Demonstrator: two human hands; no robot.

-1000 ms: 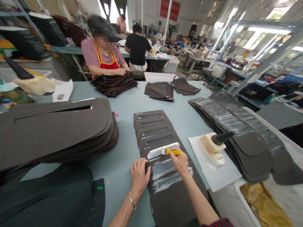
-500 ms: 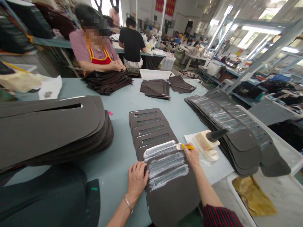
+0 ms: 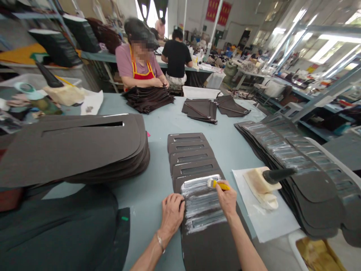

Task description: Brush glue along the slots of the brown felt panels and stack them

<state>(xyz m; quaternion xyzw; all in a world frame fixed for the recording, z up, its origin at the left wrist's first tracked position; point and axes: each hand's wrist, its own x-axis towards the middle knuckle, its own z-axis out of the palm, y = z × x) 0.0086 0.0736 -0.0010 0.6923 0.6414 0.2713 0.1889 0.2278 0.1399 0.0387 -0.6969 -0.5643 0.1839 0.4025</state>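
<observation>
Several dark panels with rectangular slots [image 3: 194,166] overlap in a row on the blue-grey table. White streaks cover the slot area of the nearest panel [image 3: 211,244]. My right hand [image 3: 228,198] grips a yellow-handled brush [image 3: 221,185], its whitish bristles on the streaked part near the top slot. Resting on the panel's left edge, my left hand [image 3: 172,211] has its fingers lying flat and holds nothing. To the right, a cream-coloured container [image 3: 255,180] with a dark cone-shaped piece [image 3: 279,175] sits on a white sheet [image 3: 254,224].
A thick stack of large dark panels [image 3: 84,150] lies left, with dark sheets [image 3: 62,229] nearer. White-streaked panels [image 3: 307,173] overlap at the right. Across the table, a person in a red apron [image 3: 142,69] handles dark pieces [image 3: 149,98]. Folded dark pieces [image 3: 200,109] lie at the back.
The view has turned left, so everything sits further right in it. The brush has moved left from the panel's right edge onto the streaks, and the white coating between slots looks wider.
</observation>
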